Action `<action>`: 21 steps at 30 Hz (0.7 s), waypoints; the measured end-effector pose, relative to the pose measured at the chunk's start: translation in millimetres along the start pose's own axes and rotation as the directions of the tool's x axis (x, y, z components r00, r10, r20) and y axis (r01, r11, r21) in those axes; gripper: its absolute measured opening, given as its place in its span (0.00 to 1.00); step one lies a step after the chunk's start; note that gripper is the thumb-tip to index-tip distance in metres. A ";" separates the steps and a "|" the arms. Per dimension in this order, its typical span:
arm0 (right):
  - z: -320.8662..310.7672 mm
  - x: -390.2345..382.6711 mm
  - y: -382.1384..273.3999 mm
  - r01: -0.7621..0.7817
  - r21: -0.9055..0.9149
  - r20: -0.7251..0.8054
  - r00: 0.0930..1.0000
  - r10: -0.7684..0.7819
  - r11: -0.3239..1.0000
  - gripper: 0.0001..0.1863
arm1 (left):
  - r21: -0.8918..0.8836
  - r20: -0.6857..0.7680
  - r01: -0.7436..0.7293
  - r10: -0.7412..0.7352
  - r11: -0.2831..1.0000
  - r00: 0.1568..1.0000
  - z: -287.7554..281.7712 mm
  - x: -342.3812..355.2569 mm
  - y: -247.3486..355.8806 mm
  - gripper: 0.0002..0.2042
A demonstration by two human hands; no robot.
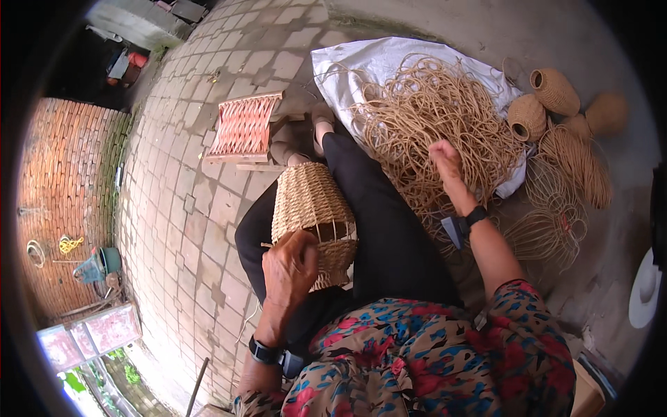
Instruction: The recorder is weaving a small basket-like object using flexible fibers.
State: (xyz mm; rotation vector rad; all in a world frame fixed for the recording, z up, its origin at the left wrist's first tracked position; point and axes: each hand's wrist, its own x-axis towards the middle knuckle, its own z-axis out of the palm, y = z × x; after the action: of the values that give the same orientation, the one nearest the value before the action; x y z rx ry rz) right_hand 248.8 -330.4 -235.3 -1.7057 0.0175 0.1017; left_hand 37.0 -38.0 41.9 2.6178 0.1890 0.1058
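Note:
A woven straw-coloured basket (309, 198) lies between my thighs, with a gap in its wall where bare upright ribs show. At the gap's left edge, my left hand (288, 267) is closed, its knuckles up; a short stub of straw rope (266, 244) pokes out beside it. The hand hides part of the weave. Out to the right, my right hand (446, 160) is raised over a big tangled heap of straw rope (431, 104). Its fingers are curled in, and whatever they hold cannot be made out against the heap.
The heap lies on a white plastic sheet (340, 59). Several round woven baskets (556, 90) and bundled rope coils (577, 163) lie at the far right, with thin loose loops (545, 229) nearer. A low woven-seat stool (243, 126) stands on the paving beyond my feet.

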 end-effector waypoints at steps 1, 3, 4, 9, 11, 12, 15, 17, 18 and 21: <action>18.1 -13.4 -60.5 0.028 0.261 0.012 0.999 -0.032 0.965 0.04 | -0.062 0.022 -0.014 0.016 0.998 1.000 -8.6 -1.5 -4.7 0.03; 16.1 -37.9 -147.8 0.141 0.282 0.026 0.988 -0.155 0.949 0.03 | -0.111 -0.113 0.114 -0.127 0.987 0.985 -18.6 5.6 1.8 0.05; 17.7 -55.2 -187.6 0.186 0.202 0.084 0.975 -0.206 0.962 0.03 | -0.111 -0.176 0.151 -0.169 0.982 0.970 -23.4 8.4 -1.1 0.06; 64.8 -132.3 -281.0 0.396 0.122 0.508 0.763 -0.400 0.910 0.05 | -0.793 0.349 0.351 -0.100 0.498 0.932 -40.9 6.2 8.8 0.21; 85.0 -150.7 -286.3 0.475 0.218 0.552 0.660 -0.509 0.852 0.06 | -0.894 0.346 0.341 -0.035 0.291 0.938 -34.4 5.3 7.2 0.20; 91.0 -154.0 -284.6 0.497 0.249 0.564 0.623 -0.541 0.831 0.07 | -0.936 0.346 0.343 0.030 0.077 0.938 -34.2 3.5 9.6 0.19; 71.6 -149.0 -304.1 0.414 0.072 0.729 0.599 -0.331 0.908 0.10 | -0.960 0.219 0.212 -0.023 -0.184 0.975 -49.3 -11.5 0.9 0.11; 42.5 -121.7 -296.7 0.566 -0.216 0.535 0.750 -0.389 0.796 0.13 | -0.946 0.069 0.043 -0.068 -0.320 0.995 -76.7 -18.4 -26.6 0.08; 18.8 -104.0 -300.8 0.516 -0.453 0.388 0.848 -0.360 0.727 0.11 | -0.926 0.008 -0.039 -0.124 -0.375 0.992 -96.3 -21.4 -50.7 0.07; -64.2 -53.4 -317.2 0.466 -0.687 0.003 0.769 -0.639 0.558 0.07 | -0.912 -0.166 -0.305 -0.433 -0.275 0.886 -145.5 -41.9 -146.1 0.07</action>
State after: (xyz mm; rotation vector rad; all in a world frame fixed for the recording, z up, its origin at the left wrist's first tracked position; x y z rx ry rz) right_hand 221.7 -352.8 90.8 -2.3454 -0.4334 -0.6795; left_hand -37.1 152.0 93.9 0.6633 0.2536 0.5926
